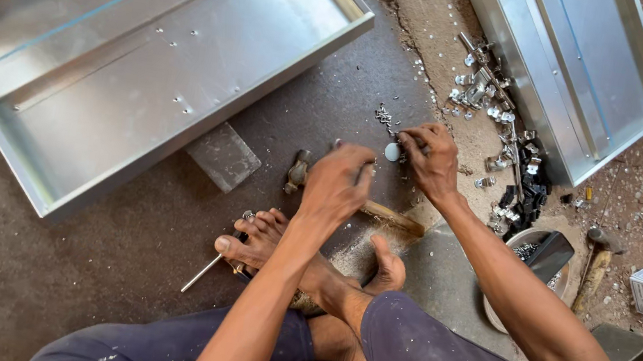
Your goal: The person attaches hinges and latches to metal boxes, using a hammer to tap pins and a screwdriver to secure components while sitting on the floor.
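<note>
Small round metal disc point(392, 152) was pinched in the right hand point(430, 158), the left hand point(335, 186) curled beside it, mid-positioning, calling for steady alignment next.

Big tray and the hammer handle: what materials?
Tray: looks like galvanised or plain sheet steel, going by its bright grey sheen, folded rims and rivet dots. Hammer handle: seems to be bare wood, tan and matt. The left hand covers its middle.
</note>
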